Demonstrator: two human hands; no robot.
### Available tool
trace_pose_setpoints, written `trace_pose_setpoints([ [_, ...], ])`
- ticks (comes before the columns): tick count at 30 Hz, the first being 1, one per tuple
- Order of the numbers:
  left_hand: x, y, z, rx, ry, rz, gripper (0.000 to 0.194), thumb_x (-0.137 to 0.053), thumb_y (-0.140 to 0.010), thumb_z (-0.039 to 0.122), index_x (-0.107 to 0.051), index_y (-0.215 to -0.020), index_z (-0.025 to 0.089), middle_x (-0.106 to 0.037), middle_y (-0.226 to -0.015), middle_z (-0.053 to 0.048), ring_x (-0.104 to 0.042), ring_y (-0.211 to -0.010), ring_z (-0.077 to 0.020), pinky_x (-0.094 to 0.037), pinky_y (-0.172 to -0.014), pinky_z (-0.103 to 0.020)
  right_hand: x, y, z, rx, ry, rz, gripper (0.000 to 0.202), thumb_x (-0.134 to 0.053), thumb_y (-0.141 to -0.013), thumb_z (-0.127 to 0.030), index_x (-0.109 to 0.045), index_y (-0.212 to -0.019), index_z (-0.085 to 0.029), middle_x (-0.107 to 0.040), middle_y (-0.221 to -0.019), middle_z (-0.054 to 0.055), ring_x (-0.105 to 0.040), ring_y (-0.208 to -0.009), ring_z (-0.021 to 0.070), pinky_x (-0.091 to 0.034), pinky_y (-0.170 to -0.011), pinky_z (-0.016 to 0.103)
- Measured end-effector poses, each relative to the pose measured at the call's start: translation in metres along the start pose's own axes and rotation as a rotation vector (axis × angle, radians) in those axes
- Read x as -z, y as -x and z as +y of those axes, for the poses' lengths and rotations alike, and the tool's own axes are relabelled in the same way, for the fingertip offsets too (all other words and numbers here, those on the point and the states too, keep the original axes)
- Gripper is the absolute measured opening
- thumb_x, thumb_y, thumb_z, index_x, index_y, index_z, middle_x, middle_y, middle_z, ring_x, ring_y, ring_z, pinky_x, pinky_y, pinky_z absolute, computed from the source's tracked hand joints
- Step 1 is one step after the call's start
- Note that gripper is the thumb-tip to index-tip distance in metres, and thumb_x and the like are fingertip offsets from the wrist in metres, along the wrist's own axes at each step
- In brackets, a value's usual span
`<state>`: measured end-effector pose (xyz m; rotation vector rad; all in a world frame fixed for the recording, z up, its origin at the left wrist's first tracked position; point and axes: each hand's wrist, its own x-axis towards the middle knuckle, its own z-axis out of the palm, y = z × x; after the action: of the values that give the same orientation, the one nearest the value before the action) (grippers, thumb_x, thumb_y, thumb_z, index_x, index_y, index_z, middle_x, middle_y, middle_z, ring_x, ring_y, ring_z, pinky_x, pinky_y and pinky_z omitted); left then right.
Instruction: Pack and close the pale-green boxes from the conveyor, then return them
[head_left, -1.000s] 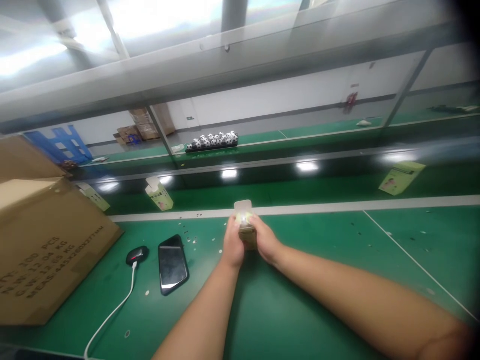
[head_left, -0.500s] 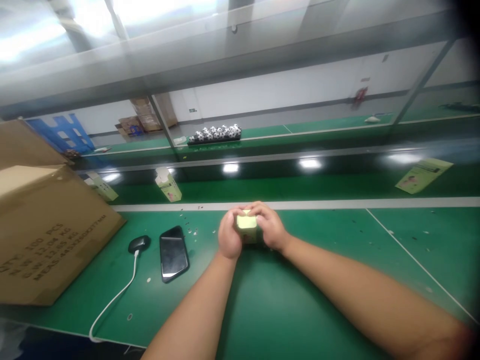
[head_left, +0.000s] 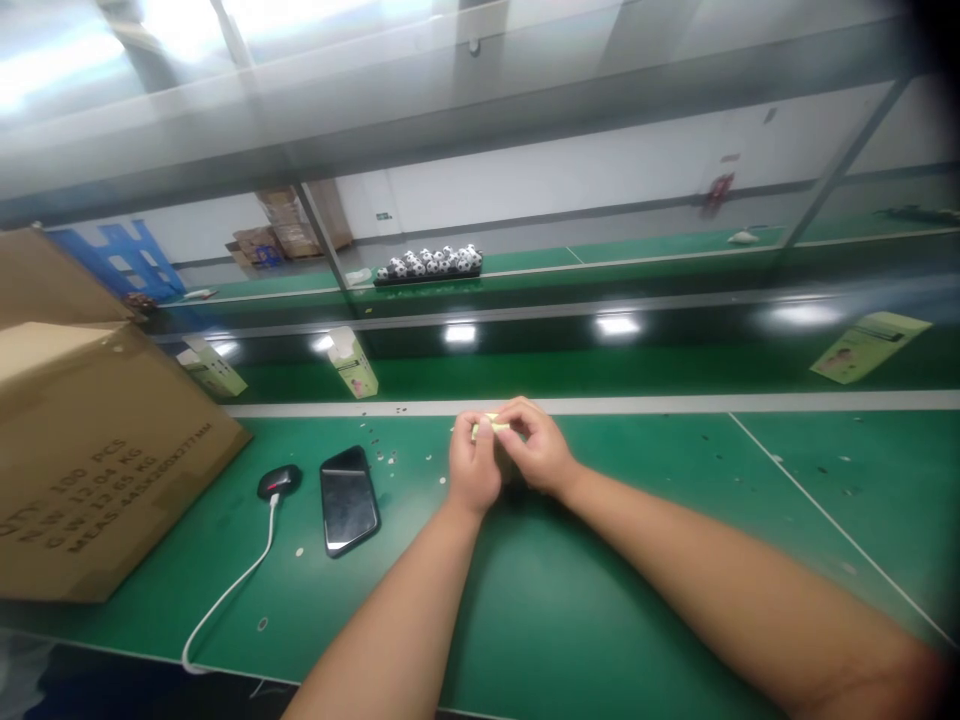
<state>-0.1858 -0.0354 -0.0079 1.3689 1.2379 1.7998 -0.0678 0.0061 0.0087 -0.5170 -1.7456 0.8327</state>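
Observation:
A small light-green carton (head_left: 490,428) is held between my two hands over the green table, mostly covered by fingers and thumbs. My left hand (head_left: 474,462) grips its left side, thumb up against the top. From the right, my right hand (head_left: 538,447) closes on the same carton, its thumb and fingertips at the top edge. Only a strip of the pale top shows; the lower part is in shadow behind the hands. A black phone (head_left: 349,502) lies to the left of my left hand.
A large brown cardboard box (head_left: 112,470) stands at left. Beside the phone is a black device (head_left: 280,482) with a white cable (head_left: 247,575). Green cartons (head_left: 352,365) and a flat green one (head_left: 870,347) are on the dark-green conveyor belt (head_left: 540,375). Football-patterned balls (head_left: 431,262) sit in a tray beyond.
My thumbs have moved inward over the carton's top, so less of it shows. The cartons on the belt have shifted slightly to the right.

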Motion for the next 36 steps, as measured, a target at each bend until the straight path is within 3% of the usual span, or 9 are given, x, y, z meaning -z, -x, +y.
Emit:
trace_pose_setpoints([
  [5,0.0,0.001,0.002,0.019,0.055,-0.003,0.019,-0.046,-0.092,0.039,-0.05,-0.093,0.02,-0.061,-0.098,-0.006,-0.059,-0.089,-0.0189,-0.049,-0.085,-0.032,-0.002,0.006,0.006,-0.018,-0.023,-0.032,0.012,-0.058,-0.09,-0.034,-0.057,-0.095,-0.023,-0.058,-0.103,0.007,-0.06,-0.097,0.0215,-0.052,-0.087,0.038],
  [9,0.0,0.002,0.006,0.052,0.163,-0.023,0.014,-0.045,-0.09,0.033,-0.049,-0.096,0.021,-0.059,-0.102,-0.004,-0.059,-0.092,-0.018,-0.049,-0.085,-0.03,0.002,0.009,0.005,0.111,0.046,-0.12,0.022,-0.056,-0.088,-0.03,-0.053,-0.11,-0.025,-0.056,-0.117,0.009,-0.056,-0.11,0.0245,-0.048,-0.097,0.043],
  [14,-0.001,-0.001,-0.007,0.161,0.09,0.057,0.036,-0.041,-0.095,0.045,-0.05,-0.12,0.022,-0.059,-0.117,-0.008,-0.06,-0.102,-0.0197,-0.049,-0.088,-0.032,0.025,-0.009,0.019,0.165,0.265,-0.332,0.05,-0.061,-0.08,-0.024,-0.047,-0.128,-0.026,-0.056,-0.128,0.01,-0.057,-0.113,0.0254,-0.049,-0.098,0.042],
  [16,-0.002,-0.005,-0.019,0.265,0.02,0.07,0.043,-0.049,-0.092,0.048,-0.049,-0.125,0.021,-0.056,-0.128,-0.011,-0.056,-0.115,-0.0225,-0.047,-0.096,-0.035,0.049,-0.023,0.037,0.098,0.399,-0.189,0.048,-0.061,-0.081,-0.025,-0.049,-0.129,-0.023,-0.057,-0.128,0.011,-0.057,-0.113,0.0253,-0.049,-0.098,0.041],
  [18,-0.002,-0.008,-0.028,0.347,-0.049,0.065,0.045,-0.058,-0.087,0.047,-0.053,-0.122,0.02,-0.055,-0.132,-0.012,-0.052,-0.123,-0.0241,-0.042,-0.103,-0.038,0.085,-0.034,0.061,0.034,0.559,0.106,0.045,-0.059,-0.082,-0.026,-0.052,-0.126,-0.02,-0.056,-0.128,0.013,-0.054,-0.118,0.0269,-0.045,-0.103,0.044],
  [20,-0.002,-0.01,-0.034,0.38,-0.093,0.028,0.04,-0.061,-0.086,0.044,-0.057,-0.117,0.02,-0.059,-0.127,-0.012,-0.054,-0.121,-0.0242,-0.04,-0.106,-0.039,0.127,-0.039,0.082,-0.058,0.691,0.435,0.045,-0.057,-0.083,-0.027,-0.052,-0.127,-0.015,-0.055,-0.128,0.016,-0.053,-0.118,0.0277,-0.044,-0.103,0.045],
  [22,-0.001,-0.01,-0.034,0.373,-0.138,-0.023,0.034,-0.06,-0.086,0.043,-0.061,-0.111,0.021,-0.063,-0.119,-0.009,-0.058,-0.114,-0.0234,-0.041,-0.104,-0.039,0.165,-0.038,0.098,-0.129,0.794,0.6,0.047,-0.057,-0.082,-0.029,-0.051,-0.126,-0.012,-0.054,-0.126,0.018,-0.052,-0.118,0.0281,-0.043,-0.103,0.046],
  [26,-0.002,-0.007,-0.028,0.341,-0.245,-0.117,0.027,-0.059,-0.086,0.043,-0.066,-0.1,0.021,-0.068,-0.105,-0.007,-0.062,-0.097,-0.0217,-0.045,-0.092,-0.035,0.207,-0.029,0.11,-0.199,0.876,0.709,0.043,-0.054,-0.082,-0.03,-0.054,-0.122,-0.013,-0.054,-0.122,0.017,-0.051,-0.115,0.0266,-0.043,-0.103,0.044],
  [36,-0.002,-0.007,-0.016,0.336,-0.318,-0.2,0.026,-0.055,-0.086,0.044,-0.065,-0.09,0.021,-0.068,-0.091,-0.003,-0.062,-0.087,-0.0203,-0.044,-0.081,-0.031,0.2,-0.028,0.111,-0.268,0.895,0.657,0.049,-0.05,-0.085,-0.027,-0.05,-0.133,-0.017,-0.044,-0.131,0.016,-0.05,-0.119,0.0255,-0.04,-0.107,0.042],
])
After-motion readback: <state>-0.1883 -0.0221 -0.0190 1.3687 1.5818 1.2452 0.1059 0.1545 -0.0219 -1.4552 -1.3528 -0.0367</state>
